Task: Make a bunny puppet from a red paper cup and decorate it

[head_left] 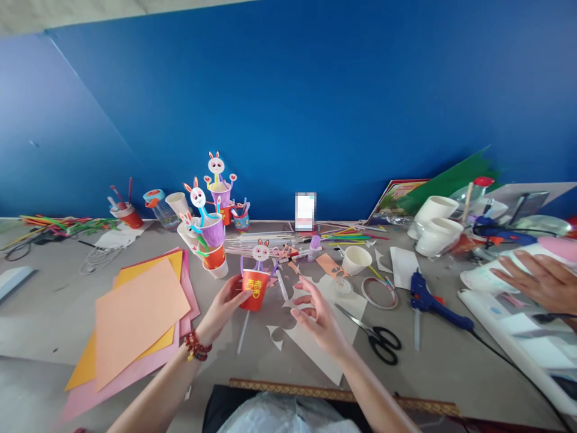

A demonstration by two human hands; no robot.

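A red paper cup (pixel 255 291) with gold lettering is held upright by my left hand (pixel 229 299), its fingers wrapped around the cup's left side. From the cup's top rises a white rabbit face (pixel 260 252) with purple pipe-cleaner arms at the sides. My right hand (pixel 315 310) is apart from the cup, to its right, fingers spread and holding nothing. Beneath that hand lies a cut sheet of white paper (pixel 320 355). Black-handled scissors (pixel 378 340) rest to its right. A thin clear stick (pixel 243 332) lies just below the cup.
Finished-looking rabbit cups (pixel 211 231) stand behind on the left, near stacked coloured paper (pixel 139 319). A blue glue gun (pixel 439 310) with its cord, a tape roll (pixel 379 293) and a white cup (pixel 357 260) lie to the right. Another person's hand (pixel 536 282) reaches in at far right.
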